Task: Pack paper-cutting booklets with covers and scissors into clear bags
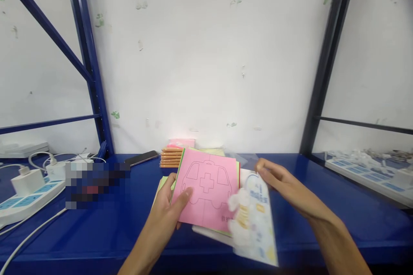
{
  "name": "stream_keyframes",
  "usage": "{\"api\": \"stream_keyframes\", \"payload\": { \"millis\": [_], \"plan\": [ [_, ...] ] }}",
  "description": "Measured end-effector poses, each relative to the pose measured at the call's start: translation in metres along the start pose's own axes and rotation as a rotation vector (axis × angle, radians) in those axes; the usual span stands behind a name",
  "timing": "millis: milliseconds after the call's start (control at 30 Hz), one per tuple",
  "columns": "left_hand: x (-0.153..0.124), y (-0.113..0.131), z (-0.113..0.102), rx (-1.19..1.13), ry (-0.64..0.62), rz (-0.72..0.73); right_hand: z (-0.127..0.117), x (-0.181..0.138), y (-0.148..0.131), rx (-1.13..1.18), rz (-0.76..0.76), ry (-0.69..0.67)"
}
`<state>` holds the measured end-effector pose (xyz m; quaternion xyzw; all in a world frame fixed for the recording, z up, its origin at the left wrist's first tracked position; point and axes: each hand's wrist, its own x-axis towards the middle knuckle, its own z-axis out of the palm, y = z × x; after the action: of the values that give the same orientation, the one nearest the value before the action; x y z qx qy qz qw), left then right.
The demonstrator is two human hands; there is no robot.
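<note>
My left hand [167,210] grips the left edge of a pink sheet [209,193] printed with an ambulance outline, thumb on top. Under the pink sheet lie more coloured sheets, green and white edges showing. My right hand [284,187] pinches the top of a clear plastic sleeve with a printed white card [254,223], which hangs down blurred in front of the sheets. Both hands are above the blue shelf [97,232].
A stack of orange and pink paper [172,154] sits against the white wall. A dark phone [142,157] lies to its left. White power strips with plugs and cables [29,189] occupy the left; another strip [364,172] lies right. Blue uprights frame the bay.
</note>
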<state>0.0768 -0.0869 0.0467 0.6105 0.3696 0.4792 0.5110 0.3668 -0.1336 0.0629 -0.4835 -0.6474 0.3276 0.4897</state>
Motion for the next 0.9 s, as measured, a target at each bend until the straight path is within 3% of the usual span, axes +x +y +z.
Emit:
{"api": "stream_keyframes", "payload": {
  "millis": [100,233,367,533,667,767,900],
  "plan": [
    [-0.001,-0.005,0.012,0.014,0.029,0.032,0.016,0.008,0.003,-0.01,-0.018,0.019],
    [-0.003,-0.013,0.03,-0.098,0.055,0.108,0.035,0.018,0.008,0.068,-0.051,0.16],
    [-0.002,-0.025,0.041,-0.09,0.032,0.148,0.04,0.017,0.004,0.073,-0.021,0.257],
    [0.002,-0.045,0.038,0.244,-0.012,0.211,0.023,0.01,-0.001,-0.131,-0.034,0.176],
    [0.005,-0.057,0.038,0.456,-0.032,0.348,0.009,0.004,-0.001,-0.196,-0.051,0.101],
    [0.004,-0.059,0.044,0.478,-0.012,0.37,0.004,0.0,-0.002,-0.258,-0.009,0.097],
    [-0.001,-0.055,0.05,0.317,-0.094,0.25,0.002,-0.003,-0.006,-0.264,-0.014,0.036]
  ]
}}
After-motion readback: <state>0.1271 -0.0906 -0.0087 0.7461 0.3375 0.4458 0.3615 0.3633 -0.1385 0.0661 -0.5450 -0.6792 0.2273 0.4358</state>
